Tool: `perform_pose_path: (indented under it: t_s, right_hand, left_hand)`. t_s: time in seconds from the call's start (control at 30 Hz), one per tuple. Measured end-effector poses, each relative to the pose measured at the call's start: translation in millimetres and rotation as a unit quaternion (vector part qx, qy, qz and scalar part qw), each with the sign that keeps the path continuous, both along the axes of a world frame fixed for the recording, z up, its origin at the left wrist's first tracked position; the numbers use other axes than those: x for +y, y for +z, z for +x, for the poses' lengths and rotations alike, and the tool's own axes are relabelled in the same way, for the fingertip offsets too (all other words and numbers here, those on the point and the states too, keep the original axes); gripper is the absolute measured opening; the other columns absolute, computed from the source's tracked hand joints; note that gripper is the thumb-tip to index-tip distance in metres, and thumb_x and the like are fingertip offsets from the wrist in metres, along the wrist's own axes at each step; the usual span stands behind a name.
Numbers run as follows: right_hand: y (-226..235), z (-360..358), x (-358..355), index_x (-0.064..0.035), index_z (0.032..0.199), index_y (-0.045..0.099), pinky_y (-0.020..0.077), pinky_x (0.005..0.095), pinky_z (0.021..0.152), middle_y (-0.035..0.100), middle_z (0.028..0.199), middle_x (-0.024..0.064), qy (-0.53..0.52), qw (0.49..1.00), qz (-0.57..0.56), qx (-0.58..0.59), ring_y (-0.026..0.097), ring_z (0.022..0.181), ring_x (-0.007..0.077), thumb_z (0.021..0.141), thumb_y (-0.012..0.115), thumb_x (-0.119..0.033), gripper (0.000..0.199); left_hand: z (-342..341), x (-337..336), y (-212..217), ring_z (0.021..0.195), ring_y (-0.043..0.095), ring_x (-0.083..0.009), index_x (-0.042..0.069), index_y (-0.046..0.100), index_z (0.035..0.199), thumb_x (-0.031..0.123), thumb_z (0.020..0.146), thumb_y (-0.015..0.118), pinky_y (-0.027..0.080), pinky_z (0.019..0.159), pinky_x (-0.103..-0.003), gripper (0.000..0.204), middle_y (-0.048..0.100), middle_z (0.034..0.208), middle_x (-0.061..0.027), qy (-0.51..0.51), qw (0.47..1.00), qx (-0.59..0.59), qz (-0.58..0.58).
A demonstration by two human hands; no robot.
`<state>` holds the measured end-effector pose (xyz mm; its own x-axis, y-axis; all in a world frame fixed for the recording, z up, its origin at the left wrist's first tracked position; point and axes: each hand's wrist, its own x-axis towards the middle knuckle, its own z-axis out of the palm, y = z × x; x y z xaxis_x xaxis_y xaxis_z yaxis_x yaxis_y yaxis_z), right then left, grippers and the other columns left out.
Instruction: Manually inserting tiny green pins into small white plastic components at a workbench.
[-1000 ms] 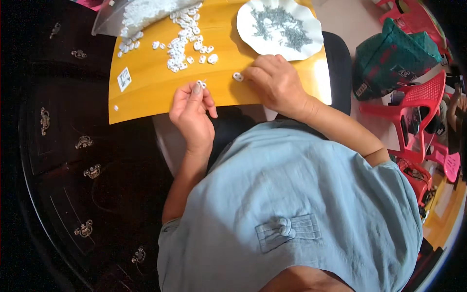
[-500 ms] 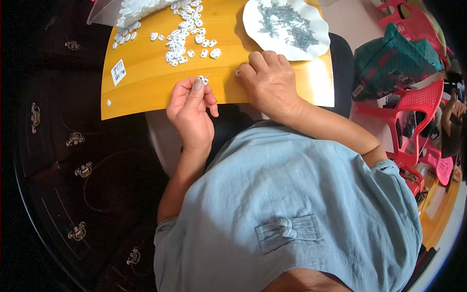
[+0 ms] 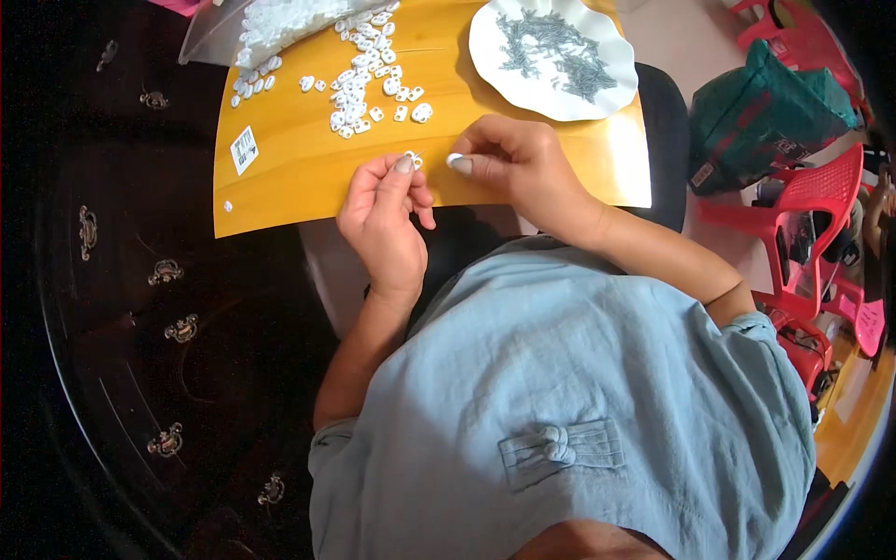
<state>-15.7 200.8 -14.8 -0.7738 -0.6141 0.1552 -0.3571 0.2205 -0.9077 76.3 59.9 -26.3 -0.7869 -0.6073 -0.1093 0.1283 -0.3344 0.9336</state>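
Observation:
Between thumb and fingers my left hand (image 3: 385, 222) pinches a small white plastic piece with holes (image 3: 417, 162); a thin metal pin sticks out of it. My right hand (image 3: 541, 177), close by on the right, grips another small white piece (image 3: 454, 160) between thumb and forefinger, mostly covered by the fingers. Both hands are over the near edge of the yellow board (image 3: 299, 201), a short gap apart. Beyond them lies a loose pile of similar white plastic pieces (image 3: 353, 96). A white wavy-rimmed plate (image 3: 611, 101) at the far right holds many thin grey metal pins (image 3: 581, 70).
A clear container (image 3: 210, 42) full of white pieces stands at the far left. One single piece (image 3: 228, 206) lies by the board's left corner, below a white label (image 3: 244, 150). Dark drawers (image 3: 215, 336) flank the left; a green bag (image 3: 770, 117) and red chair (image 3: 793, 219) are at right.
My right hand has lifted from the board with a white piece and turned toward my left hand. The left hand keeps its pinch. The whole view has shifted slightly.

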Motion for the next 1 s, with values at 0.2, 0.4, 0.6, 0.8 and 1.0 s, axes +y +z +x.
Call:
perform_pose_path:
  t_s: [0.2,0.4,0.6,0.8,1.0]
  right_hand:
    - [4,-10,3,-0.0001,0.093,0.064,0.0469,0.0230,0.060,0.065,0.080,0.0050,0.008,0.902,-0.167,-0.398,0.060,0.067,0.0108,0.092,0.063,-0.011,0.011]
    - [6,-19,12,0.0008,0.092,0.064,0.0449,0.0220,0.059,0.065,0.079,0.0061,0.008,0.876,-0.215,-0.431,0.060,0.066,0.0113,0.092,0.062,-0.010,0.011]
    - [2,-23,16,0.0006,0.091,0.064,0.0445,0.0222,0.058,0.064,0.078,0.0057,0.005,0.879,-0.235,-0.414,0.059,0.067,0.0110,0.091,0.063,-0.009,0.010]
    - [1,-25,19,-0.0001,0.090,0.063,0.0438,0.0218,0.057,0.064,0.078,0.0046,0.006,0.896,-0.221,-0.386,0.059,0.067,0.0101,0.091,0.064,-0.008,0.008]
    - [0,-26,19,-0.0004,0.090,0.064,0.0430,0.0212,0.057,0.064,0.077,0.0038,-0.001,0.901,-0.221,-0.372,0.058,0.066,0.0091,0.090,0.064,-0.009,0.008]
  left_hand:
    - [-9,15,10,0.057,0.054,-0.0092,-0.004,0.059,0.094,0.005,0.092,0.059,0.041,0.044,-0.021,0.009,0.062,0.076,-0.0079,-0.020,1.000,0.002,-0.023]
    - [-16,25,12,0.058,0.055,-0.0132,-0.005,0.057,0.099,0.006,0.091,0.059,0.042,0.045,-0.024,0.013,0.061,0.078,-0.0104,-0.048,0.998,-0.016,-0.048]
    - [-23,29,16,0.057,0.055,-0.0098,-0.005,0.058,0.097,0.004,0.092,0.058,0.042,0.045,-0.021,0.011,0.062,0.076,-0.0090,-0.029,0.999,-0.021,-0.033]
    - [-26,33,15,0.057,0.055,-0.0098,-0.005,0.057,0.096,0.004,0.092,0.058,0.043,0.045,-0.021,0.010,0.063,0.077,-0.0090,-0.029,0.998,-0.016,-0.048]
    - [-26,37,13,0.057,0.055,-0.0097,-0.004,0.057,0.096,0.004,0.092,0.059,0.043,0.045,-0.022,0.010,0.063,0.077,-0.0088,-0.026,0.999,-0.014,-0.044]
